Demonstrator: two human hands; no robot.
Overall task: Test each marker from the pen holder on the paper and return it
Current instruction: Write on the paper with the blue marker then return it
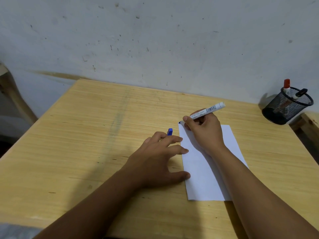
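Note:
My right hand (204,130) grips a white marker (209,110) with its dark tip touching the far left corner of the white paper (202,178). My left hand (158,157) lies on the table with its fingertips on the paper's left edge, and the marker's blue cap (170,131) sticks out between its fingers. At the table's far right corner stands a black mesh pen holder (287,106) with a red-capped marker (286,85) and a black-capped marker (300,93) in it.
The wooden table (86,135) stands against a marked white wall. Its right edge runs just beside the pen holder. A wooden chair part (15,99) shows at the far left.

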